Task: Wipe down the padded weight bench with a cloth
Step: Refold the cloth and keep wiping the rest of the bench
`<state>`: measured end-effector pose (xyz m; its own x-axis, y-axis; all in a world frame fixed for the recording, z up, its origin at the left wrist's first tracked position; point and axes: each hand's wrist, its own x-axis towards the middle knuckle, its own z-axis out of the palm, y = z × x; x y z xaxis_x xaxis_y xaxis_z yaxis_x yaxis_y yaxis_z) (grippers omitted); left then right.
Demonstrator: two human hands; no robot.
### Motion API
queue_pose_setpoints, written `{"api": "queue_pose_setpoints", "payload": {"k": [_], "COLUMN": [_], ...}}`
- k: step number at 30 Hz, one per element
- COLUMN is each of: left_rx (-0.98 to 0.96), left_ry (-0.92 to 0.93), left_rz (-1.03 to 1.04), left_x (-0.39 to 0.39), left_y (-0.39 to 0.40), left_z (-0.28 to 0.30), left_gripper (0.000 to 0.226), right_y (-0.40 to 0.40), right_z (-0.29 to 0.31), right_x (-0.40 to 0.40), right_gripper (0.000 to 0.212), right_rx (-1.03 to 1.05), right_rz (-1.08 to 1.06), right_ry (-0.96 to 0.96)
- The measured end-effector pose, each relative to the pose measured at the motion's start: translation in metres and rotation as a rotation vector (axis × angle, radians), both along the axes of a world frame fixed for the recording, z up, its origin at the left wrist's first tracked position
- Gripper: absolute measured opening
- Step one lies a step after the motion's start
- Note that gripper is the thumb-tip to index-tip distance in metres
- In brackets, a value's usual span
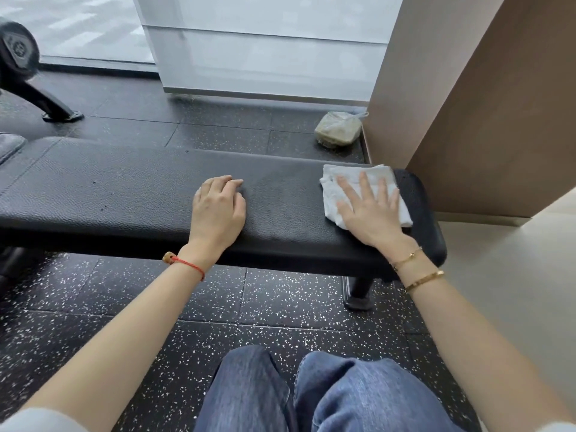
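Note:
The black padded weight bench (131, 194) runs across the view from left to right. A folded white cloth (335, 194) lies near the bench's right end. My right hand (369, 210) lies flat on the cloth with spread straight fingers, pressing it onto the pad. My left hand (216, 207) rests on the bare pad near the middle, fingers loosely bent, holding nothing.
A brown wall panel (486, 126) stands close behind the bench's right end. A wrapped greenish bundle (338, 129) sits on the speckled rubber floor (280, 300) behind the bench. A black machine leg (53, 104) is at far left. My knees in jeans (311, 391) are below.

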<state>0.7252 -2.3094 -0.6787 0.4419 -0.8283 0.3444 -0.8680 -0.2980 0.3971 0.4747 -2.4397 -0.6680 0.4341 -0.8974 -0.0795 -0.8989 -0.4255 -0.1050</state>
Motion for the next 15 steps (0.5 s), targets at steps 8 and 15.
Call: {"api": "queue_pose_setpoints", "payload": {"k": [8,15], "left_rx": [0.027,0.045], "left_ry": [-0.026,-0.109], "left_rz": [-0.12,-0.094], "left_x": [-0.063,-0.068], "left_y": [-0.022,-0.024], "left_z": [-0.002,-0.013], "left_gripper": [0.039,0.039], "right_y": [0.03,-0.056], "right_z": [-0.005,0.014], "right_x": [-0.063,-0.036], "right_gripper": [0.054,0.054], "right_rx": [-0.039,0.139], "right_rz": [-0.022,-0.168], "right_ry": [0.002,0.007]}}
